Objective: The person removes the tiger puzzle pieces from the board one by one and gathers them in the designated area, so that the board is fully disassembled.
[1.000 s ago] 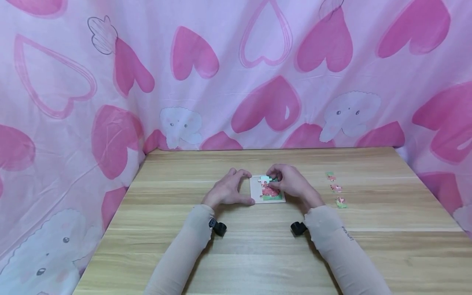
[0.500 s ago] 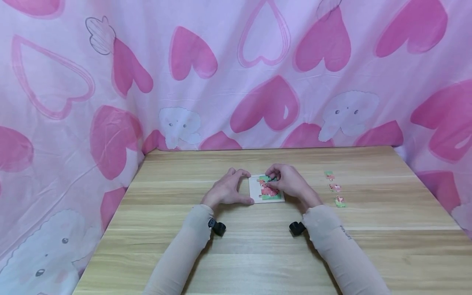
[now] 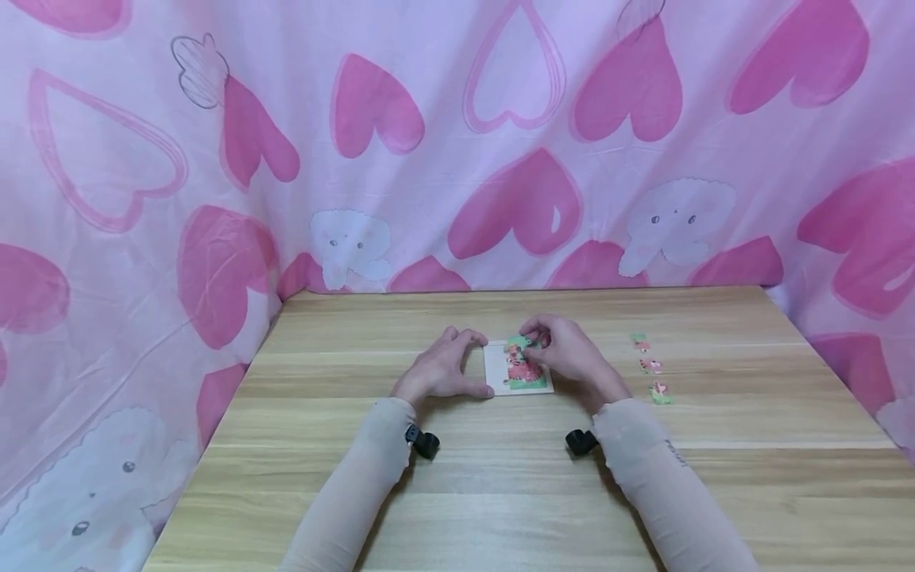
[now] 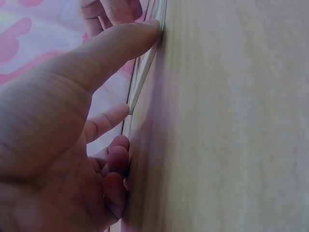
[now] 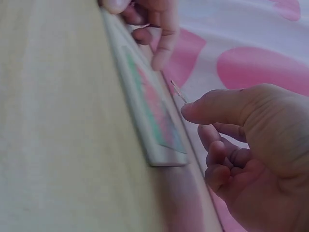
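Observation:
A small white jigsaw tray (image 3: 495, 375) lies on the table, with joined puzzle pieces (image 3: 529, 376) of a pink striped animal on green in its right part. My left hand (image 3: 445, 370) holds the tray's left side, thumb at the near corner and a finger at the far one. In the left wrist view the thumb presses the tray's rim (image 4: 142, 79). My right hand (image 3: 568, 352) pinches a puzzle piece (image 5: 177, 91), seen edge-on and apart from the tray in the right wrist view. From the head it hangs over the tray's far part, partly covered by fingers.
Three loose puzzle pieces lie in a column right of the tray: a far one (image 3: 639, 342), a middle one (image 3: 650, 365) and a near one (image 3: 661, 392). A pink heart-print curtain (image 3: 511, 206) stands behind the wooden table (image 3: 500, 492).
The piece in my right hand looked pale and shiny, then showed its green and pink print. Lately the right hand has shifted slightly right with it. My left hand keeps its hold.

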The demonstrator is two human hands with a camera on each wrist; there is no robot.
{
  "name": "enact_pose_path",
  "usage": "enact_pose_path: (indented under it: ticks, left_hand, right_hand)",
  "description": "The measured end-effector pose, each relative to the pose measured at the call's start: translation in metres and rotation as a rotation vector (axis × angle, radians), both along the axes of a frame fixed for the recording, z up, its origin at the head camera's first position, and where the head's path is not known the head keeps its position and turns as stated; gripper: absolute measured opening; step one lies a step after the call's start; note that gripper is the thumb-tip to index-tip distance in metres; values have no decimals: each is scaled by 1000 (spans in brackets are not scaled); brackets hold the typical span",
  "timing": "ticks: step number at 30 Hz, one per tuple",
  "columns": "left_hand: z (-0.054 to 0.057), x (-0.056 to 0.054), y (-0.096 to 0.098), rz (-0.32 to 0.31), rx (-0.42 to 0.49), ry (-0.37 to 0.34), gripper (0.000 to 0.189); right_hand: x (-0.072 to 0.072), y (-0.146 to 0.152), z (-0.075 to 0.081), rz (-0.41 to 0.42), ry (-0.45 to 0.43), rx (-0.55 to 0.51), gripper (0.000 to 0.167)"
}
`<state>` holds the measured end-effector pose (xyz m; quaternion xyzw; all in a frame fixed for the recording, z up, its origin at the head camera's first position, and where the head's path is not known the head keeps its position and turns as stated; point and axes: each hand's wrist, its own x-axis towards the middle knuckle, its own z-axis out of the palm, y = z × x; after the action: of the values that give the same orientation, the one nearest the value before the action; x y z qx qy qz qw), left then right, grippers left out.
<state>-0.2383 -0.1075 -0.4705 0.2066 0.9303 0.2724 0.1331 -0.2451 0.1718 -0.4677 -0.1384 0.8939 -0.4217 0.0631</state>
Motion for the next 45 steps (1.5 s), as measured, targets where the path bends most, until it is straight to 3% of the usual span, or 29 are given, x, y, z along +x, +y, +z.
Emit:
enact_pose_path:
  ticks: [6, 12, 19, 29, 36, 42, 45]
  left_hand:
    - [1, 2, 1, -5, -2, 9, 95]
    - [0, 2, 1, -2, 6, 12, 95]
    - [0, 1, -2, 6, 5, 15, 95]
    - [1, 1, -2, -12, 8, 16, 94]
    - [1, 1, 0, -15, 4, 18, 94]
    - [0, 0, 0, -18, 1, 19, 94]
    - [0, -1, -1, -16, -2, 16, 94]
  right_hand:
    - [5, 23, 17, -35, -46, -36, 29]
    - [7, 65, 38, -71, 15, -49, 31]
    - [9, 105, 48, -145, 78, -4, 35]
    - [18, 127, 42, -168, 36, -10, 37]
    - [19, 133, 22, -148, -36, -39, 38]
    - [16, 132, 9, -180, -122, -64, 40]
    - [15, 130, 5, -169, -105, -41, 37]
